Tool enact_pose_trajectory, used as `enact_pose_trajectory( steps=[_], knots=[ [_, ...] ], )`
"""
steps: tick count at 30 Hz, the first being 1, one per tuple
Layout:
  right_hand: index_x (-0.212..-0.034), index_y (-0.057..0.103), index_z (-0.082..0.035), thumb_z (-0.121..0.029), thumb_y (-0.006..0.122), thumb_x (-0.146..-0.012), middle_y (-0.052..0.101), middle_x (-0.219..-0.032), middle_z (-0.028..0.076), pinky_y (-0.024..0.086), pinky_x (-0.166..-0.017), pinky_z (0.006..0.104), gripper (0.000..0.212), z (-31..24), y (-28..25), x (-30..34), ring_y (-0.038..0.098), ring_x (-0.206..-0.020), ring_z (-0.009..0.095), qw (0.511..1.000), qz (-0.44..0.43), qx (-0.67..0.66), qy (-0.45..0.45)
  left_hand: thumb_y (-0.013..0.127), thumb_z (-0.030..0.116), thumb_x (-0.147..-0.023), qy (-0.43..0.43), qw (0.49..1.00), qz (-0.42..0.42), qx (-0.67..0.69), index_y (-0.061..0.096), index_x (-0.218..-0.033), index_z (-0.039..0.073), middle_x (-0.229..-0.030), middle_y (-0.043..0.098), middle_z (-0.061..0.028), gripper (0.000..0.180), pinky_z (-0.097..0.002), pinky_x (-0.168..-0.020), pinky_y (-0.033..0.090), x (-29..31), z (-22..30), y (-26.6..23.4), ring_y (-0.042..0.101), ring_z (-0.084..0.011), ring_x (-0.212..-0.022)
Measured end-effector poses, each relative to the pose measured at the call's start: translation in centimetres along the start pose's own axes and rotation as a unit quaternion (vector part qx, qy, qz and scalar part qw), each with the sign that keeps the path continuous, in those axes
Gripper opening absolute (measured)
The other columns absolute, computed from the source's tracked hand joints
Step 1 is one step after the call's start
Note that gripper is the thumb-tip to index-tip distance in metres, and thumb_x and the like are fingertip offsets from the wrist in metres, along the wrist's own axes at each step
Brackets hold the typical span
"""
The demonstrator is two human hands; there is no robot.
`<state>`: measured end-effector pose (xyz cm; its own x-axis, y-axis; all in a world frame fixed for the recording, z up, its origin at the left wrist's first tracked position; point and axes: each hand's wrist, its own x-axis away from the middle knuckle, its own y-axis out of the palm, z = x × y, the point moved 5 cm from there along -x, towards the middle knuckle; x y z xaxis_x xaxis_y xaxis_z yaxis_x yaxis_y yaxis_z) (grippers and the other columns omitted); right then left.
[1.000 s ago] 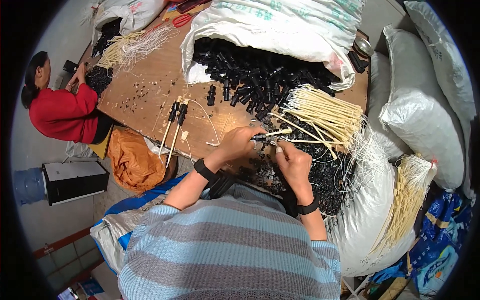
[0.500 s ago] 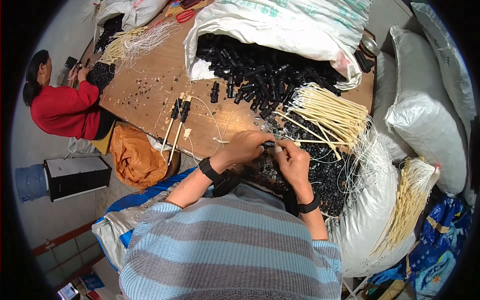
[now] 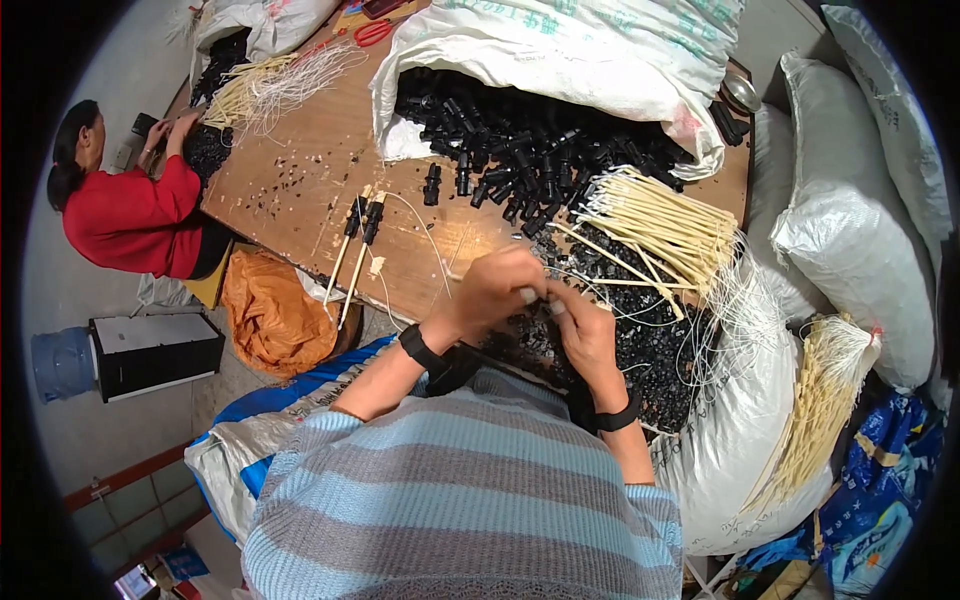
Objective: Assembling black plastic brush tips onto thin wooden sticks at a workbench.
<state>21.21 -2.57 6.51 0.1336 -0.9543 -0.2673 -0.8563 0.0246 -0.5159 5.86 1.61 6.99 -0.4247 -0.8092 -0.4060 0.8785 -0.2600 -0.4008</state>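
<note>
My left hand (image 3: 497,290) is closed, knuckles up, and a short pale end of a rod (image 3: 453,276) pokes out on its left. Against its fingertips, the thumb and forefinger of my right hand (image 3: 583,330) pinch together. A small black plastic fitting sits between the hands, now hidden behind the fingers. A thin white string (image 3: 585,275) curves away just above my right hand. Left of my hands, two cream rods with black fittings (image 3: 371,222) lie side by side at the table edge. To the right is a bundle of cream rods (image 3: 665,215) with white strings.
A white woven sack (image 3: 560,60) spills black fittings (image 3: 545,160) onto the wooden table (image 3: 300,190). Black scraps (image 3: 650,360) cover the table's right side. Full sacks (image 3: 850,200) stand on the right. A person in red (image 3: 135,220) works at the far left, near an orange bag (image 3: 270,310).
My left hand has rolled over and risen slightly, covering the black fitting that showed between my fingers. My right hand stays nearly in place. The other person's hands have shifted a little.
</note>
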Motion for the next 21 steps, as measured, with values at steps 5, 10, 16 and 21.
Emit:
enact_pose_trajectory(
  steps=[5,10,16,21],
  knots=[
    [-0.093,0.070,-0.005,-0.008,0.061,-0.083,0.061,-0.065,0.012,0.047,-0.054,0.0335,0.013,2.1,0.7,1.4,0.061,-0.057,0.024,0.998,-0.009,-0.010,0.067,0.063,-0.003,-0.070,-0.073,0.992,0.044,-0.093,0.066,-0.088,0.003,-0.083,0.065,-0.0095,0.019,-0.0336,-0.066,0.049,0.8,-2.7,-0.7,0.063,-0.0242,-0.076],
    [-0.094,0.069,-0.002,-0.007,0.061,-0.087,0.048,-0.059,-0.005,0.033,-0.050,0.0221,0.012,3.5,0.0,1.4,0.040,-0.055,0.004,0.983,0.000,-0.035,0.182,0.062,-0.004,-0.068,-0.087,0.981,0.013,-0.176,0.066,-0.090,0.002,-0.083,0.065,-0.0118,0.023,-0.0367,-0.067,0.050,-1.9,-8.0,-1.5,0.063,-0.0291,-0.076],
    [-0.091,0.068,-0.002,-0.007,0.062,-0.088,0.046,-0.059,-0.007,0.029,-0.049,0.0215,0.009,4.1,-0.1,1.6,0.036,-0.055,0.002,0.978,0.015,-0.065,0.196,0.061,-0.005,-0.065,-0.054,0.980,0.008,-0.189,0.066,-0.091,0.004,-0.083,0.065,-0.0119,0.028,-0.0393,-0.071,0.049,-1.8,-8.1,-0.4,0.061,-0.0306,-0.084],
    [-0.084,0.066,0.000,-0.012,0.063,-0.090,0.044,-0.059,-0.009,0.027,-0.048,0.0222,0.013,4.6,0.2,1.4,0.034,-0.055,0.001,0.960,0.039,-0.124,0.249,0.060,-0.005,-0.066,-0.081,0.972,0.005,-0.220,0.068,-0.093,0.006,-0.085,0.066,-0.0108,0.030,-0.0386,-0.071,0.050,-1.9,-7.4,-0.3,0.062,-0.0287,-0.084]
  ],
)
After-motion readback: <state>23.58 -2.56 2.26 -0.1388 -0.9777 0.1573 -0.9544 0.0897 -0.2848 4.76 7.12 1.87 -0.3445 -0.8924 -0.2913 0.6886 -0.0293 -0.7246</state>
